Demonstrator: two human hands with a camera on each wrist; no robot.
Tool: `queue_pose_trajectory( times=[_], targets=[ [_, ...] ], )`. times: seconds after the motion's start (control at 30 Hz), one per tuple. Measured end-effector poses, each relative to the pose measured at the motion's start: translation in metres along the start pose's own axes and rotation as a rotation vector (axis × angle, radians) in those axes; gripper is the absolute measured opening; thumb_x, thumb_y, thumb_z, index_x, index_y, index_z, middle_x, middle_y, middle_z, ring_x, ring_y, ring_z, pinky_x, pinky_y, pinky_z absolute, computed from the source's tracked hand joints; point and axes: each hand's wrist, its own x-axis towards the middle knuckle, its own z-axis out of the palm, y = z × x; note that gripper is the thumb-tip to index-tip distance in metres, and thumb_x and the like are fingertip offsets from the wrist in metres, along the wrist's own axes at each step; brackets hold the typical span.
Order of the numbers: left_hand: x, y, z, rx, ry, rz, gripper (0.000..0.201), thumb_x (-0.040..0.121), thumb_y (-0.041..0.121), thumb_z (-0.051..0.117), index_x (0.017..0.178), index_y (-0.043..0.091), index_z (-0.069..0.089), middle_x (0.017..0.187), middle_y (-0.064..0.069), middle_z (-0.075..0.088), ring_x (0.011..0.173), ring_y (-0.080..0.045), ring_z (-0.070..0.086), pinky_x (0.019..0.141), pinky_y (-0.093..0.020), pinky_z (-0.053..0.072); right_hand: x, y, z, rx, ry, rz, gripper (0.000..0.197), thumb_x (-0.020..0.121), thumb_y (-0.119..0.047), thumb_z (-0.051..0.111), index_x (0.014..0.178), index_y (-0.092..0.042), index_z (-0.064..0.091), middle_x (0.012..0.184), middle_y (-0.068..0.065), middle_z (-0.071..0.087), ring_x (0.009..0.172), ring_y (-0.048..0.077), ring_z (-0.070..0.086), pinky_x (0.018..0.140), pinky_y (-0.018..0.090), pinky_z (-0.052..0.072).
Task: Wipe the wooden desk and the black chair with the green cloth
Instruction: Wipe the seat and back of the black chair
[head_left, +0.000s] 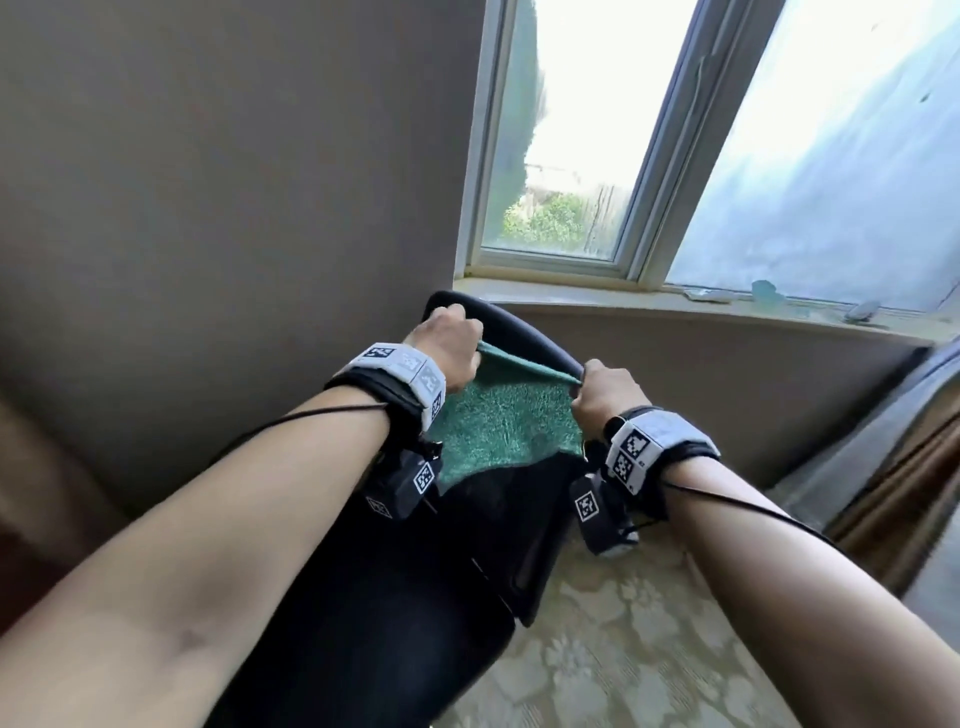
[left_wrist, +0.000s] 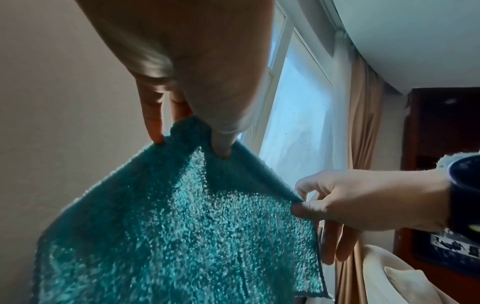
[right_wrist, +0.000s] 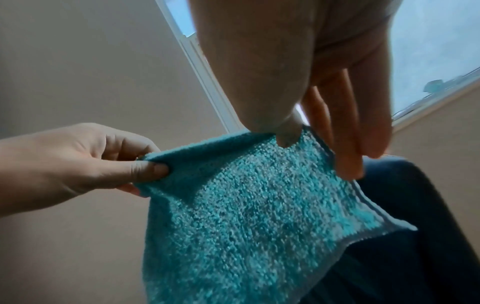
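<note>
The green cloth (head_left: 498, 421) hangs spread between both hands over the back of the black chair (head_left: 493, 530). My left hand (head_left: 452, 348) pinches its upper left corner with thumb and fingers, near the chair's top edge. My right hand (head_left: 602, 389) pinches the upper right corner. In the left wrist view the cloth (left_wrist: 182, 236) droops from my left thumb, and the right hand (left_wrist: 337, 205) pinches the far corner. In the right wrist view the cloth (right_wrist: 246, 216) covers part of the chair (right_wrist: 415, 205), and the left hand (right_wrist: 103, 158) pinches its other corner. The wooden desk is out of sight.
A grey wall (head_left: 234, 182) stands left of the chair, and a window (head_left: 571, 145) with a sill (head_left: 675, 306) lies behind it. Curtains (head_left: 893, 467) hang at the right. A patterned beige floor (head_left: 649, 649) lies below the chair.
</note>
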Motion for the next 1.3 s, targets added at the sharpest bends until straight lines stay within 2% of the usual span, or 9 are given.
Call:
queue_pose_trajectory(
  times=[0.17, 0.27, 0.37, 0.53, 0.7, 0.87, 1.03, 1.17, 1.3],
  targets=[
    [0.023, 0.042, 0.019, -0.024, -0.035, 0.044, 0.022, 0.097, 0.019, 0.047, 0.115, 0.006, 0.049, 0.118, -0.012, 0.047, 0.112, -0.029, 0.048, 0.098, -0.041, 0.042, 0.012, 0.042, 0.010, 0.027, -0.090, 0.067, 0.034, 0.096, -0.016, 0.048, 0.127, -0.003, 0.041, 0.122, 0.020, 0.057, 0.112, 0.036, 0.058, 0.088, 0.038, 0.046],
    [0.040, 0.063, 0.032, -0.073, -0.101, -0.005, 0.011, 0.098, 0.017, 0.044, 0.105, 0.009, 0.044, 0.115, -0.015, 0.055, 0.105, -0.033, 0.054, 0.087, -0.039, 0.043, 0.026, 0.068, 0.015, 0.028, -0.179, -0.003, 0.031, 0.097, -0.021, 0.046, 0.125, -0.007, 0.048, 0.121, 0.017, 0.061, 0.110, 0.032, 0.059, 0.085, 0.033, 0.045],
    [0.058, 0.076, 0.042, -0.060, -0.158, -0.119, 0.014, 0.097, 0.022, 0.045, 0.102, 0.010, 0.042, 0.108, -0.017, 0.058, 0.095, -0.035, 0.057, 0.082, -0.042, 0.049, 0.042, 0.088, 0.014, 0.095, -0.247, -0.119, 0.023, 0.095, -0.025, 0.051, 0.113, -0.012, 0.060, 0.113, 0.009, 0.067, 0.102, 0.026, 0.064, 0.082, 0.029, 0.049],
    [0.085, 0.074, 0.050, -0.042, -0.182, -0.263, 0.016, 0.093, 0.027, 0.054, 0.102, 0.015, 0.047, 0.108, -0.012, 0.059, 0.095, -0.031, 0.058, 0.083, -0.039, 0.049, 0.080, 0.108, 0.019, 0.434, -0.414, -0.224, 0.015, 0.089, -0.024, 0.066, 0.077, -0.020, 0.059, 0.082, 0.007, 0.067, 0.071, 0.020, 0.064, 0.084, 0.043, 0.058],
    [0.104, 0.074, 0.049, 0.005, -0.165, -0.386, 0.022, 0.090, 0.028, 0.057, 0.109, 0.016, 0.056, 0.112, -0.010, 0.059, 0.102, -0.032, 0.058, 0.085, -0.036, 0.049, 0.110, 0.110, 0.021, 0.503, -0.487, -0.265, 0.016, 0.087, -0.015, 0.071, 0.075, -0.016, 0.061, 0.071, 0.003, 0.061, 0.057, 0.011, 0.060, 0.066, 0.030, 0.061],
    [0.114, 0.071, 0.058, 0.070, -0.177, -0.436, 0.019, 0.091, 0.021, 0.054, 0.107, 0.011, 0.060, 0.113, -0.012, 0.060, 0.105, -0.034, 0.059, 0.087, -0.040, 0.050, 0.137, 0.099, 0.019, 0.373, -0.454, -0.307, 0.018, 0.084, -0.014, 0.069, 0.067, -0.021, 0.067, 0.072, 0.002, 0.069, 0.076, 0.023, 0.074, 0.075, 0.037, 0.061],
    [0.117, 0.060, 0.065, 0.064, -0.162, -0.450, 0.010, 0.091, 0.020, 0.053, 0.099, 0.018, 0.057, 0.111, -0.006, 0.057, 0.102, -0.030, 0.057, 0.085, -0.038, 0.049, 0.156, 0.089, 0.019, 0.279, -0.429, -0.324, 0.013, 0.081, -0.013, 0.061, 0.083, -0.014, 0.074, 0.092, 0.011, 0.074, 0.086, 0.026, 0.072, 0.080, 0.038, 0.060],
    [0.116, 0.048, 0.063, 0.050, -0.120, -0.471, 0.005, 0.090, 0.021, 0.054, 0.095, 0.020, 0.055, 0.101, -0.001, 0.050, 0.101, -0.028, 0.055, 0.087, -0.040, 0.047, 0.168, 0.076, 0.021, 0.128, -0.330, -0.361, 0.025, 0.090, -0.015, 0.054, 0.109, -0.017, 0.071, 0.113, 0.006, 0.069, 0.105, 0.023, 0.064, 0.081, 0.021, 0.047],
    [0.108, 0.035, 0.059, 0.032, -0.077, -0.491, 0.004, 0.089, 0.020, 0.054, 0.092, 0.019, 0.055, 0.099, -0.002, 0.049, 0.096, -0.028, 0.054, 0.087, -0.040, 0.047, 0.173, 0.055, 0.031, 0.006, -0.297, -0.444, 0.030, 0.099, -0.018, 0.046, 0.125, -0.013, 0.059, 0.128, 0.008, 0.060, 0.118, 0.026, 0.056, 0.089, 0.027, 0.044]
  ],
)
